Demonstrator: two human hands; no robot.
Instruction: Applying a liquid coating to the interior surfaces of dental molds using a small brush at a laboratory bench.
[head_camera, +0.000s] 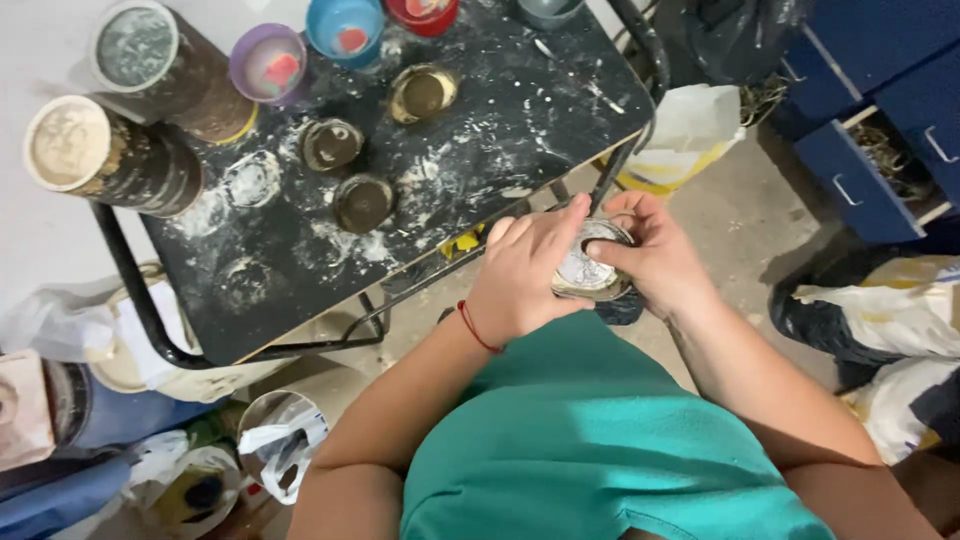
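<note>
My right hand (655, 255) grips a small round brass-rimmed dish (588, 272) with a silvery lining, held in front of my body just off the near right corner of the black table (500, 130). My left hand (525, 270), with a red string on its wrist, lies over the dish's left side and its fingers press onto the lining. Three similar empty dishes, one (362, 202) near the table's middle, another (331, 143) behind it and a third (422, 92) farther back, rest on the white-dusted top.
Two tall cylinders (110, 155) lie at the table's left. A purple cup (268, 62), a blue cup (345, 28) and a red cup (422, 12) stand along the back. Blue drawers (880, 150) are at right, with bags and buckets on the floor around.
</note>
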